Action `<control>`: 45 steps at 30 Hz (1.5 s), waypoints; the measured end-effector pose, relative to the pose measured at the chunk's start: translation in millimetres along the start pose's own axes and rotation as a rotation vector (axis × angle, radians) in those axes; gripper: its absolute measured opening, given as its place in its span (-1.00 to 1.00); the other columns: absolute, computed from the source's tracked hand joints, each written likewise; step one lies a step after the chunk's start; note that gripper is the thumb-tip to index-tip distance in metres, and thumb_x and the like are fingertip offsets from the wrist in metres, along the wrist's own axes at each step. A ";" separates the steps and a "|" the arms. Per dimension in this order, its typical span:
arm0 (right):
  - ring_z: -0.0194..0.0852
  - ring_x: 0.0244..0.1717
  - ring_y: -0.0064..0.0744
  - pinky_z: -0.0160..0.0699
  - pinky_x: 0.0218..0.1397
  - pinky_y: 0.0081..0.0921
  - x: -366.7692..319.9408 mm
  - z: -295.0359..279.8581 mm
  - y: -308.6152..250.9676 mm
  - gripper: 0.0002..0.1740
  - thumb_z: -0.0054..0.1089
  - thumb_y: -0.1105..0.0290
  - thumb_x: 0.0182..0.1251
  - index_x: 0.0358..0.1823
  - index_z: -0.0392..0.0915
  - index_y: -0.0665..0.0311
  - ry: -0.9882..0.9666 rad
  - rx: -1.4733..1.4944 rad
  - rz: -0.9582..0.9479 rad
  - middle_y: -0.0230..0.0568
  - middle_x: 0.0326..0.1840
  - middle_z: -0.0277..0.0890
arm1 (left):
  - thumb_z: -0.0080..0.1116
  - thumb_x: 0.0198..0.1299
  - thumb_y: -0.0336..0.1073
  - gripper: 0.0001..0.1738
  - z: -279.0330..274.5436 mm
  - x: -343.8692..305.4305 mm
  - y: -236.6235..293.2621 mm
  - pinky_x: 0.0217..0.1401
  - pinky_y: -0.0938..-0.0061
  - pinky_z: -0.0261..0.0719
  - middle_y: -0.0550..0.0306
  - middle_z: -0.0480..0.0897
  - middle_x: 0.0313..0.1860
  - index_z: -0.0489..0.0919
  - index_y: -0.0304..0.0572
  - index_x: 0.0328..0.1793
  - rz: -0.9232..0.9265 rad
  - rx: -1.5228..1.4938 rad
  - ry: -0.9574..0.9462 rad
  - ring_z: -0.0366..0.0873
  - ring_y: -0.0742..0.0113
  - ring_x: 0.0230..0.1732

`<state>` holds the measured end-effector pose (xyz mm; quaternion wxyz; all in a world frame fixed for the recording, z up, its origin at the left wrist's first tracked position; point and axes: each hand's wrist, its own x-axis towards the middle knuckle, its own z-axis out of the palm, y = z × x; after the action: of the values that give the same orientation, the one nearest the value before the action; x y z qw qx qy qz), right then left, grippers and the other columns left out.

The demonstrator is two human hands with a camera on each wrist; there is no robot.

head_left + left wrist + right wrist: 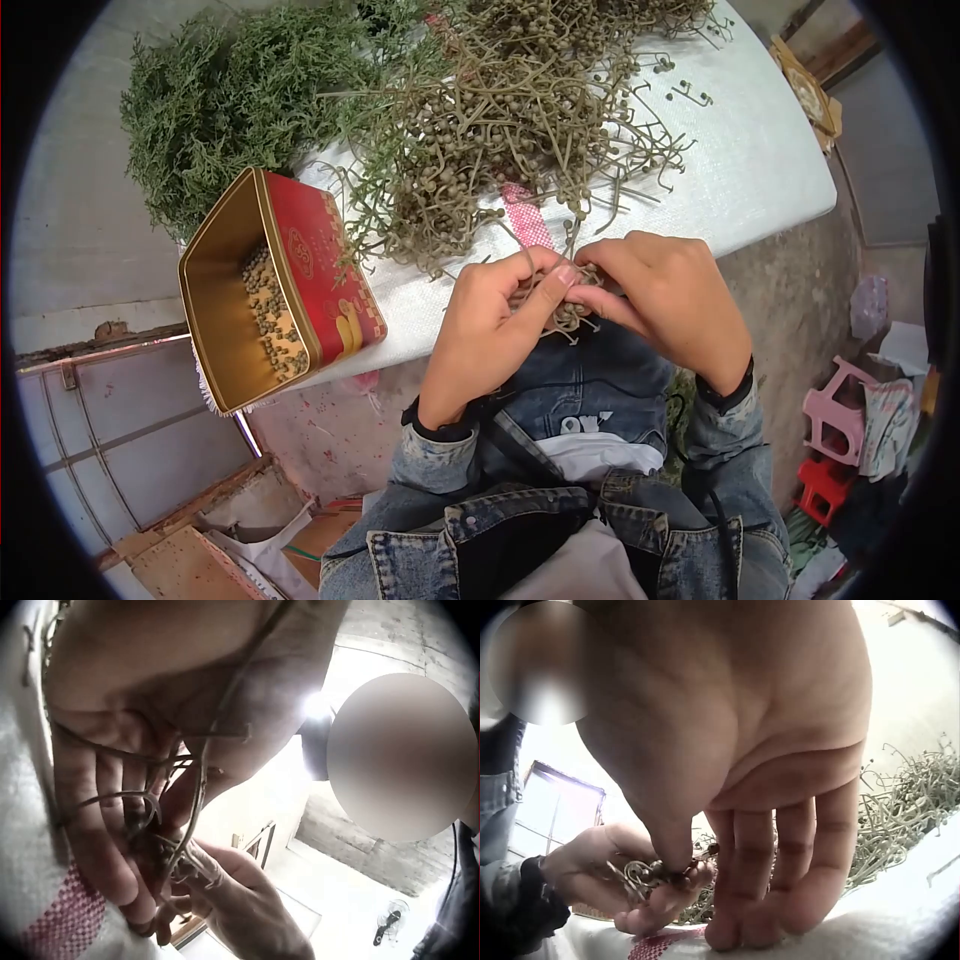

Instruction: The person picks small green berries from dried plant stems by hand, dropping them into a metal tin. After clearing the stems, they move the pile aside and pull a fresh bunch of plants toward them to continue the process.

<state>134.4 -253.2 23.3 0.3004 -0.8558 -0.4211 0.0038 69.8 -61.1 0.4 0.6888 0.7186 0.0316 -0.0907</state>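
Observation:
My left hand grips a small bunch of curly dried stems close above the lap, its thumb lying over them. In the left wrist view loose stems cross its palm and fingers. My right hand meets it from the right, with thumb and index finger pinching at the bunch. Small round seed heads show by that thumb in the right wrist view, while the other fingers extend downward. Just beyond both hands lies a large heap of similar stems with round heads.
A red and gold tin, open side toward me, stands at left with loose round seed heads inside. Green leafy sprigs pile behind it. White woven sacking lies under everything. Pink and red stools stand at right.

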 end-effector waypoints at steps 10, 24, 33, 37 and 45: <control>0.49 -0.53 -0.09 0.39 -0.47 -0.21 5.6 -7.8 4.7 -0.75 0.29 0.23 0.26 -0.21 0.54 0.25 -0.196 -0.133 -0.056 -0.19 -0.59 0.45 | 0.08 0.44 -0.33 -0.77 1.1 1.6 -1.4 -0.40 0.68 0.42 0.27 0.62 -0.45 0.61 -0.42 -0.12 -0.099 -0.233 0.004 0.47 0.70 -0.42; 0.50 -0.52 -0.09 0.39 -0.46 -0.22 5.3 8.0 6.4 -0.79 0.26 0.29 0.27 -0.24 0.50 0.26 0.007 -0.065 -0.035 -0.16 -0.57 0.46 | 0.07 0.45 -0.31 -0.77 9.9 -0.8 1.0 -0.38 0.69 0.54 0.23 0.67 -0.39 0.62 -0.37 -0.08 -0.134 -0.163 0.138 0.58 0.62 -0.41; 0.49 -0.44 -0.02 0.38 -0.42 -0.20 15.3 6.9 13.3 -0.77 0.19 0.25 0.36 -0.28 0.48 0.29 -0.167 0.142 -0.065 -0.10 -0.50 0.45 | 0.08 0.45 -0.30 -0.77 1.9 -0.6 1.4 -0.41 0.68 0.54 0.23 0.70 -0.36 0.63 -0.36 -0.05 -0.131 -0.220 0.074 0.59 0.63 -0.37; 0.47 -0.44 0.01 0.35 -0.42 -0.18 12.1 11.0 16.6 -0.75 0.17 0.24 0.39 -0.30 0.46 0.30 -0.135 0.242 -0.040 -0.09 -0.51 0.43 | 0.08 0.45 -0.31 -0.77 2.5 -0.7 3.1 -0.40 0.69 0.53 0.22 0.70 -0.35 0.62 -0.36 -0.04 -0.088 -0.125 0.059 0.58 0.65 -0.35; 0.45 -0.47 0.00 0.34 -0.43 -0.17 10.5 4.9 13.4 -0.75 0.16 0.26 0.39 -0.34 0.43 0.28 -0.099 0.130 0.004 -0.10 -0.56 0.39 | 0.07 0.45 -0.32 -0.78 6.3 -0.5 1.9 -0.40 0.69 0.53 0.30 0.64 -0.43 0.61 -0.37 -0.11 -0.091 -0.105 0.105 0.51 0.65 -0.42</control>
<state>149.5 -249.4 15.0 0.3340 -0.8341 -0.4326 0.0741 69.1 -67.4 2.1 0.7182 0.6829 0.1051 -0.0825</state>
